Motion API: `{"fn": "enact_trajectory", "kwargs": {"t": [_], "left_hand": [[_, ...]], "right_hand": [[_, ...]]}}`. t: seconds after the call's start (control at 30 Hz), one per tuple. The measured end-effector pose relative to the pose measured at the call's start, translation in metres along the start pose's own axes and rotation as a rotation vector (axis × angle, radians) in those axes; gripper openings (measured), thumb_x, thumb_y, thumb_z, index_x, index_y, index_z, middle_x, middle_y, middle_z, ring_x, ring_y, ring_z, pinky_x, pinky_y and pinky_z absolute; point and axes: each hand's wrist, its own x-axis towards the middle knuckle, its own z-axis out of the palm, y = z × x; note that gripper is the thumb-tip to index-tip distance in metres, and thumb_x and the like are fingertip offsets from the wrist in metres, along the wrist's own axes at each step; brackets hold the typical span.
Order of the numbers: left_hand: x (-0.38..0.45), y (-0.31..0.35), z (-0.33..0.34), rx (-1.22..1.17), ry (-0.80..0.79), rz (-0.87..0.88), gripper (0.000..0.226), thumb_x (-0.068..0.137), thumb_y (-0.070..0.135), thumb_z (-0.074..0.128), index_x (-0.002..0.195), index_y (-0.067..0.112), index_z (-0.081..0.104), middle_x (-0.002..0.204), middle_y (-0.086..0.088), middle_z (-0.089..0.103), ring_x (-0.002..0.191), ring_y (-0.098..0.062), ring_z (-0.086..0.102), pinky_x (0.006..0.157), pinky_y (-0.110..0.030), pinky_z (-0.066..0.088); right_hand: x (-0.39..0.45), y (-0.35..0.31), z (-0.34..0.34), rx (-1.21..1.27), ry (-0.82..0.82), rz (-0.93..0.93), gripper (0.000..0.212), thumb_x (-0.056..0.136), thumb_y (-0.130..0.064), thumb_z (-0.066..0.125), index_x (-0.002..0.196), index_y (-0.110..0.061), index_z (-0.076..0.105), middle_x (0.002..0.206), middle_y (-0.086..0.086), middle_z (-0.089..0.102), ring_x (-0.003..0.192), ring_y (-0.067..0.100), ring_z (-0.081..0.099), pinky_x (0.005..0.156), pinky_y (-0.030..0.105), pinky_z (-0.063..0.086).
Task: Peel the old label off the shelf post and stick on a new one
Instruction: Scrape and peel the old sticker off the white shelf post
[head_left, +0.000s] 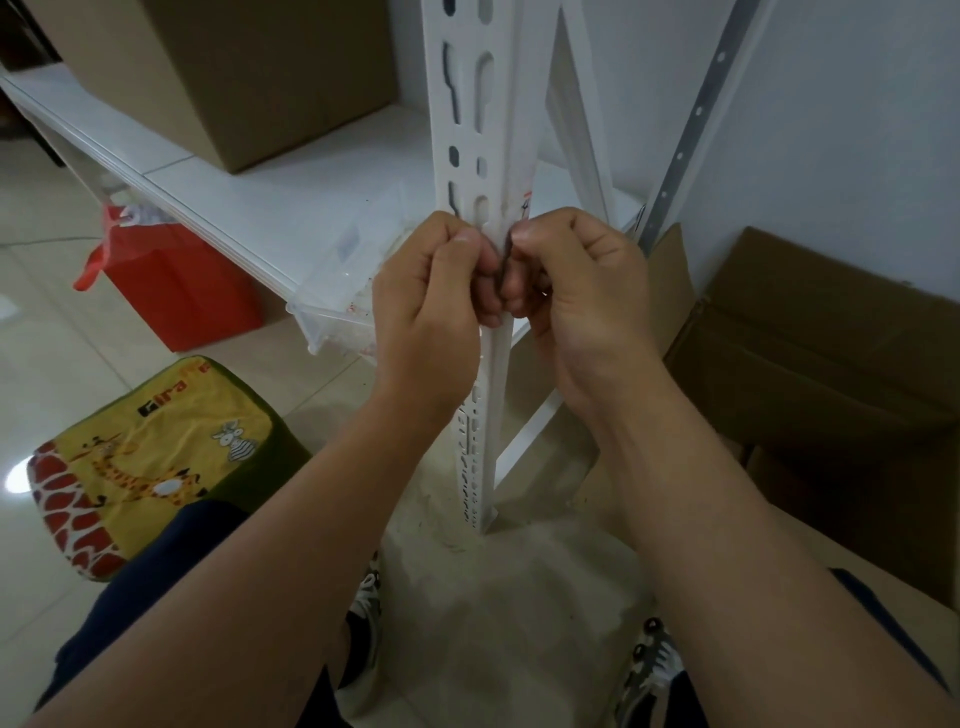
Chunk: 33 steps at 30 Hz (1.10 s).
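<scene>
In the head view both hands meet at the front corner of the white post (480, 130), level with the shelf (270, 208). The left hand (434, 306) and right hand (576, 291) have their fingers curled inward, knuckle to knuckle, pinching a thin dark strip (505, 254) against the post's edge; this looks like the label, though whether it is the old one coming off or a new one going on cannot be told. A scrap with red print (526, 200) shows on the post just above the right thumb. My guess is that the risk lies in the grip: a pull at too sharp an angle could tear the strip and leave residue, or a sticky face could fold onto itself or the fingers. The fingertips hide each other, the strip's length is covered, and the motion blur smears its print.
</scene>
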Motion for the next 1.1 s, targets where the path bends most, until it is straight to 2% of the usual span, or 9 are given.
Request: {"fn": "enact_trajectory", "kwargs": {"t": [0.2,0.37,0.47,0.63,0.83,1.0,1.1], "left_hand": [[0.0003,-0.0017,-0.0014,0.024,0.007,0.002,0.028,0.092,0.007,0.038,0.068,0.010,0.051,0.058,-0.013,0.049,0.052,-0.024,0.046,0.050,-0.031,0.041],[0.0006,-0.0023,-0.0018,0.001,-0.015,-0.003,0.028,0.092,0.007,0.036,0.069,0.008,0.053,0.058,-0.011,0.049,0.053,-0.027,0.046,0.051,-0.033,0.041],[0.0007,-0.0009,-0.0006,-0.007,0.006,0.002,0.031,0.093,0.010,0.033,0.071,0.003,0.054,0.058,-0.019,0.049,0.053,-0.030,0.046,0.051,-0.032,0.041],[-0.0012,-0.0010,0.0006,-0.033,0.022,-0.026,0.045,0.098,0.024,0.026,0.069,0.007,0.056,0.055,-0.010,0.051,0.051,-0.021,0.049,0.051,-0.031,0.042],[-0.0015,0.0001,-0.0018,-0.024,-0.013,-0.024,0.047,0.098,0.035,0.029,0.070,0.010,0.057,0.057,-0.012,0.053,0.053,-0.022,0.051,0.054,-0.032,0.044],[-0.0012,-0.0001,0.0014,-0.023,0.028,-0.033,0.045,0.099,0.027,0.028,0.068,0.009,0.056,0.055,-0.014,0.051,0.049,-0.017,0.050,0.051,-0.028,0.042],[-0.0011,-0.0014,0.0009,-0.021,0.021,-0.028,0.045,0.098,0.032,0.030,0.070,0.008,0.056,0.055,-0.013,0.051,0.050,-0.019,0.050,0.051,-0.029,0.043]], "right_hand": [[0.0003,0.0026,0.0026,0.003,0.041,-0.023,0.022,0.088,0.004,0.052,0.066,0.000,0.055,0.050,0.009,0.051,0.044,0.017,0.044,0.046,0.025,0.042],[0.0000,0.0037,-0.0004,0.019,0.018,-0.021,0.020,0.089,0.002,0.054,0.069,0.001,0.056,0.051,0.008,0.052,0.046,0.017,0.046,0.048,0.026,0.044],[0.0013,0.0022,0.0006,-0.063,0.037,-0.044,0.019,0.087,0.003,0.054,0.069,0.001,0.057,0.049,0.006,0.054,0.045,0.015,0.047,0.048,0.026,0.044],[0.0023,0.0063,0.0010,-0.053,0.101,-0.019,0.021,0.088,0.002,0.054,0.067,0.001,0.057,0.049,0.006,0.054,0.043,0.015,0.048,0.048,0.026,0.044],[0.0009,0.0083,-0.0038,0.035,0.030,0.012,0.022,0.091,-0.006,0.056,0.070,0.000,0.057,0.055,0.009,0.056,0.049,0.018,0.049,0.054,0.031,0.044],[0.0018,0.0081,-0.0036,-0.016,0.022,-0.013,0.021,0.091,-0.004,0.056,0.071,0.000,0.058,0.054,0.008,0.057,0.049,0.018,0.050,0.053,0.031,0.044],[0.0018,0.0063,-0.0035,-0.023,0.033,-0.015,0.020,0.091,-0.003,0.056,0.072,0.001,0.059,0.054,0.007,0.057,0.048,0.017,0.050,0.052,0.030,0.044]]}}
